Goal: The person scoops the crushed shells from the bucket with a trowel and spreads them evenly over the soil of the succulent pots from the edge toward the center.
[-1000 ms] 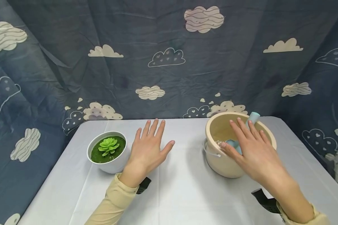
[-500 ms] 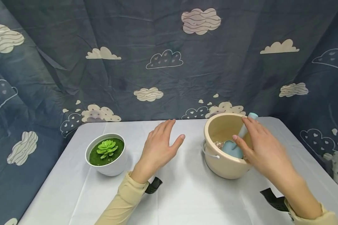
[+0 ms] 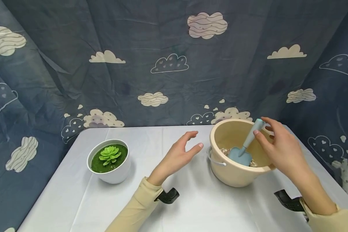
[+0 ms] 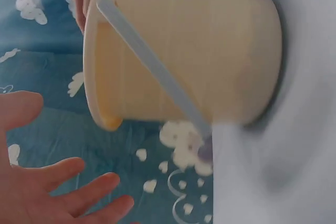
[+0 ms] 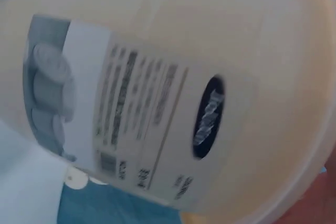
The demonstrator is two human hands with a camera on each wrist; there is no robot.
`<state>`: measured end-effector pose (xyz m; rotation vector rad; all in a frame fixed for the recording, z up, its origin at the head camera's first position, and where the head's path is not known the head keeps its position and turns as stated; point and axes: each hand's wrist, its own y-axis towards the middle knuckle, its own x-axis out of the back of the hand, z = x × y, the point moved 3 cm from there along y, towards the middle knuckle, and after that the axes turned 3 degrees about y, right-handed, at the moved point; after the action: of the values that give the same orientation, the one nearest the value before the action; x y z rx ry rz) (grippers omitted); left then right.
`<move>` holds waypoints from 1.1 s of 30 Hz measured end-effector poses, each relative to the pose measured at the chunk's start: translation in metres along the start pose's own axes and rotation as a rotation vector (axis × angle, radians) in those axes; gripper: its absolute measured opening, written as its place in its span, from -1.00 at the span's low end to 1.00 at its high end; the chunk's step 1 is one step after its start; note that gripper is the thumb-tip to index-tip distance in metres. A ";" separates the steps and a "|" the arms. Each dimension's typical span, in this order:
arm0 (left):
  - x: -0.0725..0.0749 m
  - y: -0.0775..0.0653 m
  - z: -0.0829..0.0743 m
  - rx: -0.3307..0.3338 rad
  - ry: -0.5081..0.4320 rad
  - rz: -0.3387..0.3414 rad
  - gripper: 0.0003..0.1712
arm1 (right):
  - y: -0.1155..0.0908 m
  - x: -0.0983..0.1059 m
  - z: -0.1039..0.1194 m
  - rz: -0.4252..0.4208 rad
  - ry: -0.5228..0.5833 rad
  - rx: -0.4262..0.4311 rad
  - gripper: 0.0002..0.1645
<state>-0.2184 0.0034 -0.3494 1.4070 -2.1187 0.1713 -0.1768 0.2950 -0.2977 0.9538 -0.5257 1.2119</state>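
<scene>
A small light-blue trowel (image 3: 247, 139) leans inside a cream bucket (image 3: 224, 174), blade down on pale crumbly material (image 3: 224, 151). My right hand (image 3: 281, 145) is at the bucket's right side, thumb and index fingertips right beside the upper end of the trowel's handle, fingers bent. My left hand (image 3: 177, 158) hovers left of the bucket, holding nothing, thumb and fingers spread apart. In the left wrist view, the left hand's fingers (image 4: 94, 198) are apart from the bucket (image 4: 210, 51) and its grey handle (image 4: 152, 66). The right wrist view is mostly filled by the bucket's printed label (image 5: 152, 119).
A white pot (image 3: 116, 174) with a green succulent (image 3: 109, 154) stands at the left of the white-covered table (image 3: 203, 206). Behind and beside the table hangs a dark blue cloth (image 3: 127, 42) with cloud prints.
My left hand has moved right, away from the potted plant towards the bucket. My right hand has shifted right and its fingers have bent beside the trowel's handle. The trowel stays leaning in the bucket.
</scene>
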 end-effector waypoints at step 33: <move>-0.050 0.042 -0.003 0.008 -0.427 0.234 0.05 | 0.034 0.004 -0.037 0.174 0.259 -0.031 -0.40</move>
<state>-0.2406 0.0628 -0.3653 1.2817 -2.6342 -0.0359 -0.2124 0.3299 -0.3028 0.7218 -0.4249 1.4555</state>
